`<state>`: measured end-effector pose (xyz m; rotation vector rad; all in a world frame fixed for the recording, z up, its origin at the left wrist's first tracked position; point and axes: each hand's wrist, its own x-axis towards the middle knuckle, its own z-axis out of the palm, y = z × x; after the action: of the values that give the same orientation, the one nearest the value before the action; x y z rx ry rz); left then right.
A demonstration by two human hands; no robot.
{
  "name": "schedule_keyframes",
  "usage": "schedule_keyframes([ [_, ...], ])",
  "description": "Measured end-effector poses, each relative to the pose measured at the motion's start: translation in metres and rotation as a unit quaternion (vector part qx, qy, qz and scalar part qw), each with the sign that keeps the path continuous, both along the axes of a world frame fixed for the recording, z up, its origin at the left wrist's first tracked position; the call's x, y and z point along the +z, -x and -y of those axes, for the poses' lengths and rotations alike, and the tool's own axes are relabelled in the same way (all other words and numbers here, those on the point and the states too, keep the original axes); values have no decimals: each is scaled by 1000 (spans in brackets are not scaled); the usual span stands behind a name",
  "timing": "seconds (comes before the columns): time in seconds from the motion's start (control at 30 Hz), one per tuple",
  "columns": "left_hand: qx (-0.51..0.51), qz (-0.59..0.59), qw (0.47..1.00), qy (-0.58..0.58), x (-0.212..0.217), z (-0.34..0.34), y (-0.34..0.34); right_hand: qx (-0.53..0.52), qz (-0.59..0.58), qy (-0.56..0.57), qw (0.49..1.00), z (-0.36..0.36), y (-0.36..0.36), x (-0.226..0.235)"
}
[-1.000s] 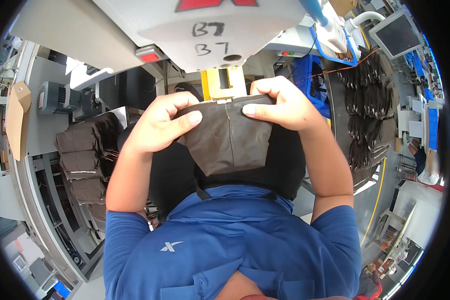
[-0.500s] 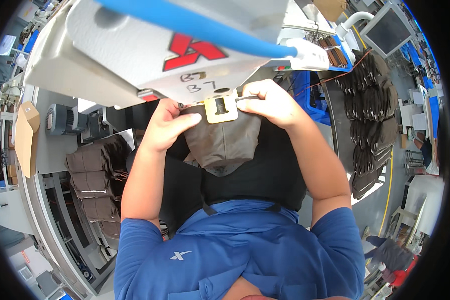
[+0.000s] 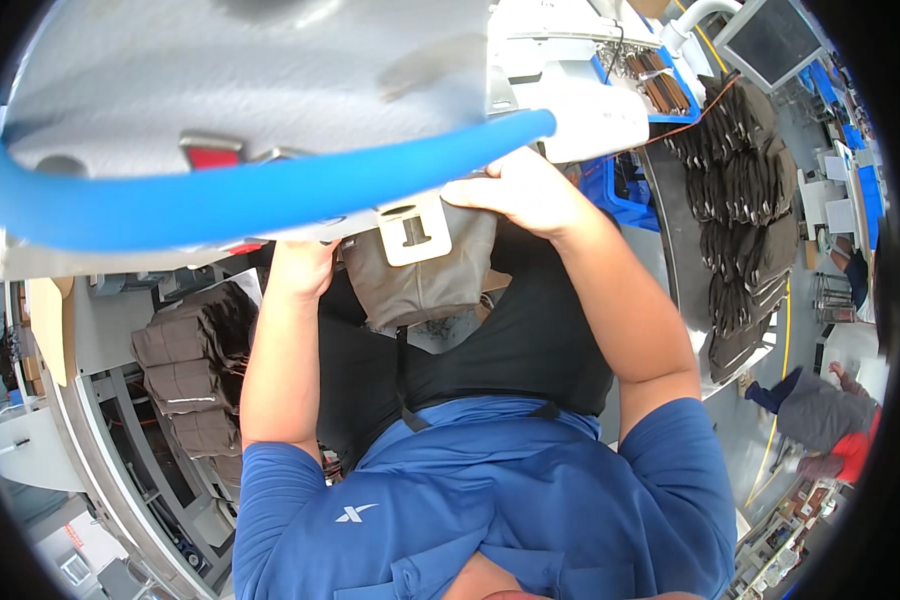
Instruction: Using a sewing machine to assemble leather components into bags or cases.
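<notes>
A grey-brown fabric piece [image 3: 425, 290], sewn with a seam down its middle, hangs under a large white machine head [image 3: 270, 100]. A pale metal plate with a slot [image 3: 430, 250] lies over its upper edge. My right hand [image 3: 542, 200] pinches the fabric's upper right edge, its thumb pointing at the plate; some of its fingertips are behind the machine head and the hose. At the fabric's left edge is my left hand [image 3: 303, 268], its fingers mostly hidden under the machine. A thick blue hose [image 3: 270, 205] crosses in front of the machine head.
Stacks of dark brown fabric pieces lie on the left [image 3: 195, 350] and along the right bench [image 3: 735, 220]. A blue bin [image 3: 620, 200] sits beyond my right hand, with a monitor [image 3: 775, 55] at the far right. Another person [image 3: 825, 420] is at the right edge.
My view has shifted, so the machine head and hose cover more, including my left fingers. The fabric and both hands appear slightly further left. The other person shows more fully.
</notes>
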<state>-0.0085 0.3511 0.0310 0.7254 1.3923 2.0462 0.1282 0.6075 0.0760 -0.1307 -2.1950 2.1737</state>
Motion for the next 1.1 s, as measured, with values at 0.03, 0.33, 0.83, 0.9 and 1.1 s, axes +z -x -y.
schedule_keyframes([
  [0.03, -24, -12, 999, -22, -9, 5, 6, -6, 2, 25, 1000, 3, -2, 5],
  [0.33, 19, 34, 998, -43, -39, 19, 17, 83, -70, 66, 992, -7, -5, 9],
  [0.83, -64, 5, 998, -16, -1, -20, 31, 70, -67, -8, 995, 3, 3, -4],
  [0.9, -72, 11, 997, -7, -1, -23, 29, 64, 3, 39, 997, 4, 2, 7],
  [1.1, -86, 24, 996, 14, 3, -23, 26, 63, 2, 31, 998, 5, 2, 2],
])
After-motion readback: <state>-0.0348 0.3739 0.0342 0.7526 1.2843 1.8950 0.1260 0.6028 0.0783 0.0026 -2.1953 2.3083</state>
